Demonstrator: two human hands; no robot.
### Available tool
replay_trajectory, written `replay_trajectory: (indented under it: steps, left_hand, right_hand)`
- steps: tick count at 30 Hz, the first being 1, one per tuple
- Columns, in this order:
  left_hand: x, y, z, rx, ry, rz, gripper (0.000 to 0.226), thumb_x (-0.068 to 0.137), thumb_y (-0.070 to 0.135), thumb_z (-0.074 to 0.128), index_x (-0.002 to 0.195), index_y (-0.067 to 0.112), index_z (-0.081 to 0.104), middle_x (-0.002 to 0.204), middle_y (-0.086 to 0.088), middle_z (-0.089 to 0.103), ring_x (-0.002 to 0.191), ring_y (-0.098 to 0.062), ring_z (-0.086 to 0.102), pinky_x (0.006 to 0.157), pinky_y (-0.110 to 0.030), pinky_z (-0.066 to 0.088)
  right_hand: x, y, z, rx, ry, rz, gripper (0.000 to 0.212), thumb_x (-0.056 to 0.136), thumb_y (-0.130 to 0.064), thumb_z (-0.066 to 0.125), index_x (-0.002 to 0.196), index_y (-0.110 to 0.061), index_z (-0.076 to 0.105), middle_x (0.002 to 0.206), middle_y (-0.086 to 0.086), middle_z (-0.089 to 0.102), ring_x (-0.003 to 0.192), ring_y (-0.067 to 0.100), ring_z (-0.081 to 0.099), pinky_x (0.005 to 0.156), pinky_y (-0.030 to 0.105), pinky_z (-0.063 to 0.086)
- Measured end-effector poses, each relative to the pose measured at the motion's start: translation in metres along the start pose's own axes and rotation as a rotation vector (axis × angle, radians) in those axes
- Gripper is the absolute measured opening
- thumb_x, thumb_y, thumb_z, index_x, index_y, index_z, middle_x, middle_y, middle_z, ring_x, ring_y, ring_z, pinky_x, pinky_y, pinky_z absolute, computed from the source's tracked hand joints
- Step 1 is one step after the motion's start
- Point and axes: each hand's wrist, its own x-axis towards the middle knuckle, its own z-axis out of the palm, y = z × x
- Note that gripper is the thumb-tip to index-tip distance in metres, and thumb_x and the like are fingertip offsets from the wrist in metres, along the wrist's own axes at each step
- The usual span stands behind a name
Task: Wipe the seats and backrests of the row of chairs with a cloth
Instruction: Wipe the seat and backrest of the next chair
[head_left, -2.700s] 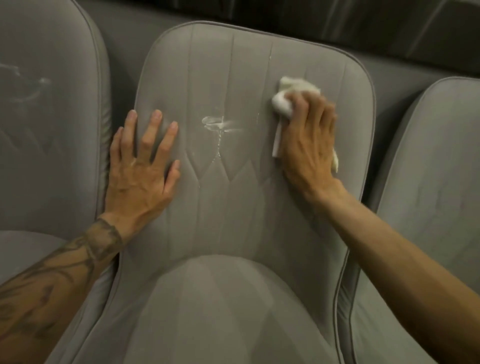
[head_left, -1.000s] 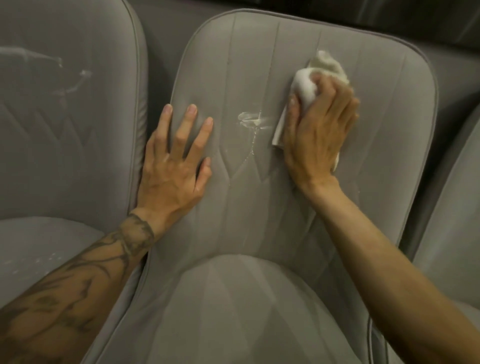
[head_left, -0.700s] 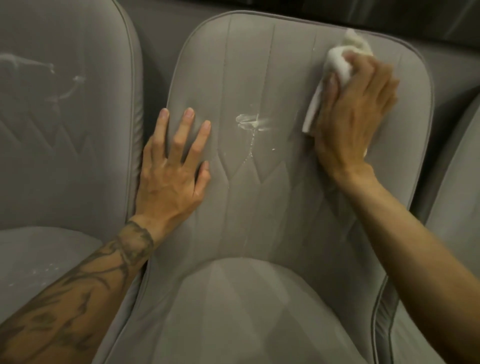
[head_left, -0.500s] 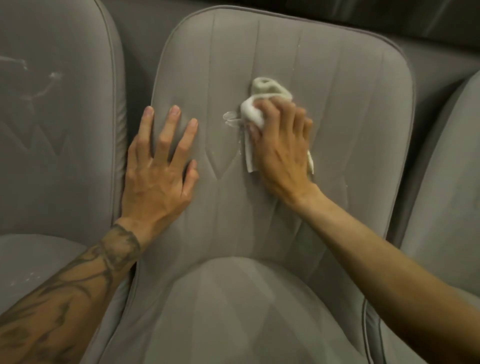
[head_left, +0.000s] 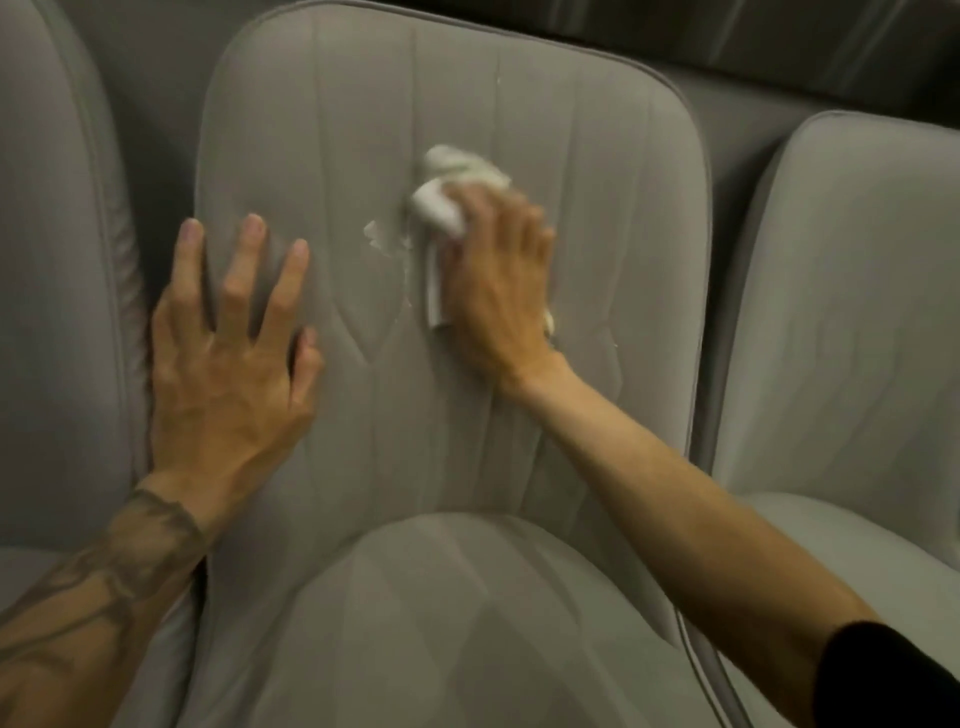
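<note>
- The middle chair's backrest (head_left: 519, 93) fills the far centre of the view; its top edge is cut off by the frame.
- The right hand (head_left: 498, 291) presses a white cloth (head_left: 441, 202) flat against that backrest, near its middle. The fingers are blurred, so their exact grip is hard to make out, but they lie over the cloth and pin it to the fabric.
- Most of the cloth is hidden under the palm; a bunched end shows beyond the fingertips, a strip hangs along the thumb side, and a small bit peeks out on the right.
- A pale wet smear (head_left: 382, 239) sits on the backrest just left of the cloth, with a thin drip running down toward the near side.
- The left hand (head_left: 228, 358) holds nothing; it lies flat with fingers spread on the left part of the same backrest, near its edge.
- The tattooed left forearm (head_left: 93, 597) runs off the near left corner.
- A black sleeve (head_left: 893, 675) shows at the near right corner, cut off.
- The seat (head_left: 467, 623) lies near, its front out of frame.
- 2 more chairs flank it: the left chair (head_left: 47, 260) and the right chair (head_left: 852, 312), both only partly in view.
</note>
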Motion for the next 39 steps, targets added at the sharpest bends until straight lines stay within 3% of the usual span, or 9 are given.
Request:
replay_trajectory:
  steps: [4, 9, 11, 15, 22, 27, 30, 33, 39]
  left_hand:
    - [0.001, 0.003, -0.001, 0.001, -0.013, -0.009, 0.061, 0.108, 0.033, 0.039, 0.167, 0.024, 0.023, 0.174, -0.009, 0.018, 0.16, -0.043, 0.013, 0.118, -0.06, 0.032]
    - [0.0, 0.001, -0.004, -0.001, -0.028, -0.01, 0.062, 0.107, 0.03, 0.039, 0.167, 0.024, 0.023, 0.175, -0.007, 0.018, 0.161, -0.041, 0.012, 0.118, -0.059, 0.034]
    - [0.001, 0.002, -0.005, -0.007, -0.031, -0.012, 0.064, 0.106, 0.029, 0.04, 0.167, 0.025, 0.022, 0.175, -0.007, 0.017, 0.161, -0.042, 0.012, 0.117, -0.06, 0.035]
    - [0.003, 0.001, -0.005, 0.003, -0.034, -0.005, 0.067, 0.103, 0.028, 0.042, 0.167, 0.025, 0.021, 0.175, -0.006, 0.017, 0.161, -0.041, 0.012, 0.117, -0.06, 0.036]
    - [0.002, 0.0, -0.005, 0.002, -0.039, 0.006, 0.073, 0.098, 0.027, 0.045, 0.167, 0.025, 0.021, 0.176, -0.004, 0.014, 0.162, -0.041, 0.01, 0.119, -0.06, 0.034]
    - [0.003, 0.0, -0.005, 0.021, -0.043, 0.002, 0.074, 0.098, 0.027, 0.044, 0.167, 0.026, 0.02, 0.176, -0.003, 0.012, 0.162, -0.039, 0.009, 0.116, -0.06, 0.037]
    - [0.004, 0.001, -0.007, -0.004, -0.043, 0.004, 0.074, 0.095, 0.024, 0.047, 0.166, 0.023, 0.024, 0.176, -0.003, 0.014, 0.162, -0.039, 0.01, 0.116, -0.06, 0.037]
    - [0.003, 0.001, -0.007, -0.013, -0.059, 0.006, 0.078, 0.092, 0.024, 0.049, 0.165, 0.023, 0.024, 0.176, -0.004, 0.014, 0.162, -0.04, 0.01, 0.116, -0.06, 0.036]
    - [0.004, 0.002, -0.006, 0.006, -0.046, 0.004, 0.075, 0.093, 0.023, 0.048, 0.165, 0.022, 0.025, 0.176, -0.003, 0.014, 0.162, -0.039, 0.009, 0.115, -0.06, 0.037]
  right_hand:
    - [0.036, -0.009, 0.007, 0.067, 0.233, 0.306, 0.035, 0.101, -0.028, 0.052, 0.128, -0.007, 0.06, 0.129, 0.014, 0.059, 0.112, 0.03, 0.055, 0.097, 0.041, 0.042]
    - [-0.035, -0.058, 0.016, 0.121, -0.136, -0.111, 0.036, 0.096, -0.021, 0.062, 0.128, -0.004, 0.063, 0.13, 0.017, 0.062, 0.108, 0.039, 0.06, 0.093, 0.045, 0.043]
    - [-0.011, -0.035, 0.015, 0.07, -0.05, -0.108, 0.034, 0.094, -0.016, 0.065, 0.126, -0.004, 0.064, 0.127, 0.018, 0.063, 0.109, 0.037, 0.061, 0.093, 0.042, 0.039]
    - [0.055, -0.024, 0.025, 0.013, 0.257, 0.175, 0.031, 0.101, -0.029, 0.052, 0.126, -0.012, 0.061, 0.124, 0.011, 0.061, 0.107, 0.027, 0.053, 0.092, 0.036, 0.039]
    - [-0.03, -0.03, 0.01, 0.061, -0.193, -0.291, 0.034, 0.099, -0.023, 0.06, 0.129, -0.008, 0.062, 0.128, 0.016, 0.061, 0.105, 0.033, 0.054, 0.09, 0.042, 0.039]
    - [0.054, -0.026, 0.025, -0.006, 0.187, 0.067, 0.031, 0.101, -0.031, 0.051, 0.126, -0.014, 0.058, 0.123, 0.012, 0.06, 0.104, 0.029, 0.051, 0.087, 0.042, 0.041]
    - [0.0, -0.06, 0.03, 0.065, -0.057, -0.031, 0.04, 0.103, -0.031, 0.046, 0.137, -0.012, 0.055, 0.137, 0.014, 0.056, 0.116, 0.034, 0.053, 0.098, 0.044, 0.038]
    - [-0.047, -0.045, 0.013, 0.069, -0.244, -0.256, 0.036, 0.099, -0.022, 0.059, 0.132, -0.009, 0.061, 0.131, 0.015, 0.06, 0.106, 0.032, 0.054, 0.091, 0.041, 0.039]
    - [0.026, -0.018, 0.021, -0.067, 0.1, 0.059, 0.031, 0.101, -0.03, 0.051, 0.13, -0.017, 0.052, 0.127, 0.012, 0.056, 0.103, 0.03, 0.048, 0.086, 0.041, 0.037]
